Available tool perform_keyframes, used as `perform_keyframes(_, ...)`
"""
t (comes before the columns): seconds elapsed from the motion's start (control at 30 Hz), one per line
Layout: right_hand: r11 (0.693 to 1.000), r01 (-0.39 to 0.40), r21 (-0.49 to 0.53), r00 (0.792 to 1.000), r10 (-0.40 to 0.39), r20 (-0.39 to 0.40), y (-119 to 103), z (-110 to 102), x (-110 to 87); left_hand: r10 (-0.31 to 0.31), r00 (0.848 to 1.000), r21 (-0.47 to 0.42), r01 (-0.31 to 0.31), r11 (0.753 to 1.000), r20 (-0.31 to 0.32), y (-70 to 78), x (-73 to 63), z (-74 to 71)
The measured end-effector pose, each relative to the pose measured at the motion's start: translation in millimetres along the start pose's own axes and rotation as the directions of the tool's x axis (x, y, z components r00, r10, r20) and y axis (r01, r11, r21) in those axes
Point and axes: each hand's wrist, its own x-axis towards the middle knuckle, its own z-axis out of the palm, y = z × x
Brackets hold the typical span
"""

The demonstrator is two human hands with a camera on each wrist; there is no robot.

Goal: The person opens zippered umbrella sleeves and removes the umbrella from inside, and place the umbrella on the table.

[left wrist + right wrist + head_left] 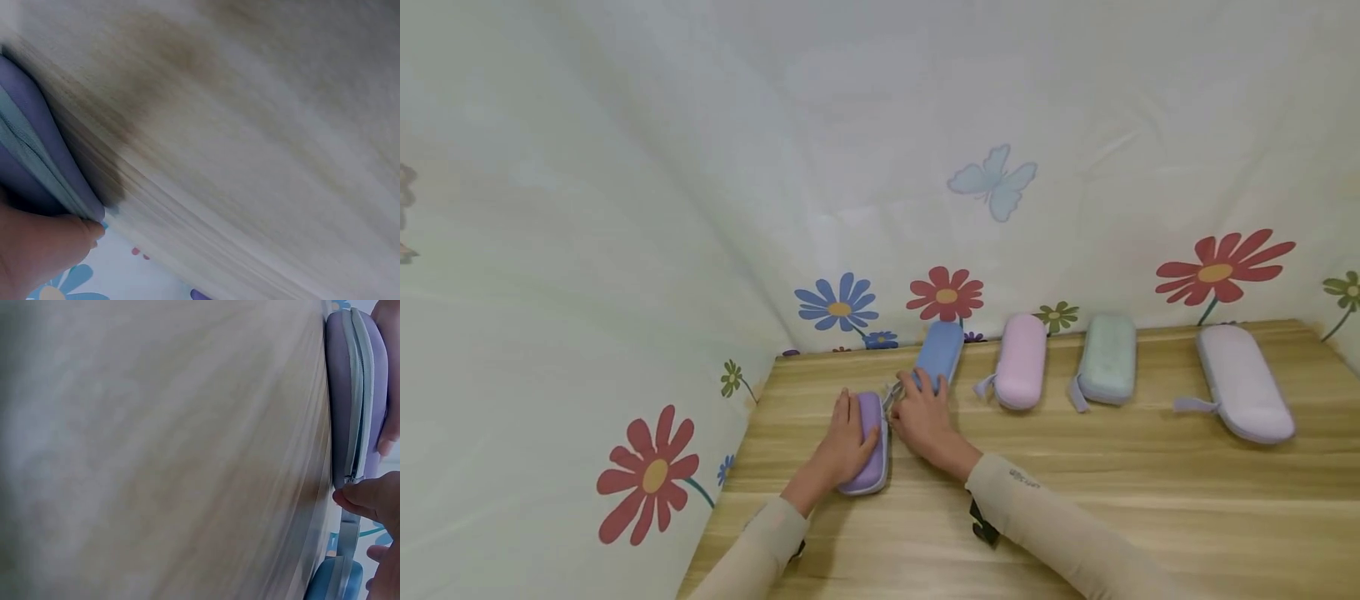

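A purple zip case (872, 473) lies on the wooden table, its pale zipper facing right. My left hand (842, 446) holds it from above, fingers along the far left part and thumb across the top. With thumb and finger, my right hand (925, 423) pinches the zipper pull (351, 480) at one end of the purple case, as the right wrist view shows. A grey strap (349, 531) trails from there towards a blue case (942, 346), which my right fingers overlap in the head view. The zipper looks closed along the part in sight.
Right of the blue case stand a pink case (1022, 362), a green case (1109, 358) and a white case (1246, 383), each with a side strap. Behind the wooden table (1075, 500) hangs a pale flowered sheet (880, 167), which also covers the left side.
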Motion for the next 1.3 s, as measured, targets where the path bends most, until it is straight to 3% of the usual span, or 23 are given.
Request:
perform_keyframes(0.23,1.0,0.006,0.014,0.999,-0.006,0.037,2,1,-9.2,-0.032,0.999,0.016,0.031,0.999,0.033,-5.4,-5.3,12.1)
perform_keyframes(0.43,0.999,0.009,0.039,0.999,-0.011,0.043,5,-10,-9.5,-0.036,0.999,0.018,0.035,0.999,0.035,-5.1,-2.4,5.9)
perform_keyframes(0.57,0.996,-0.003,0.089,0.999,-0.002,0.048,10,-28,-9.5,-0.04,0.996,0.038,0.037,0.999,0.078,-6.4,7.0,-0.1)
perform_keyframes(0.73,0.994,-0.033,0.106,0.998,0.027,0.057,14,-45,-10.6,0.004,0.994,0.045,-0.009,0.999,0.109,-23.3,26.2,-6.9)
perform_keyframes(0.9,0.992,-0.034,0.12,0.996,0.024,0.089,16,-49,-17.2,-0.026,0.984,0.074,0.013,0.997,0.176,-43.7,38.1,-17.4)
perform_keyframes(1.03,0.99,-0.04,0.133,0.993,0.025,0.112,19,-51,-23.3,-0.05,0.975,0.082,0.033,0.996,0.217,-50.4,42.1,-24.4)
perform_keyframes(1.17,0.988,-0.047,0.144,0.991,0.028,0.132,23,-51,-25.6,-0.125,0.969,0.084,0.109,0.99,0.213,-41.8,41.4,-28.2)
perform_keyframes(1.3,0.987,-0.055,0.149,0.989,0.034,0.145,26,-52,-25.6,-0.281,0.943,0.04,0.279,0.96,0.178,-21.0,41.1,-31.2)
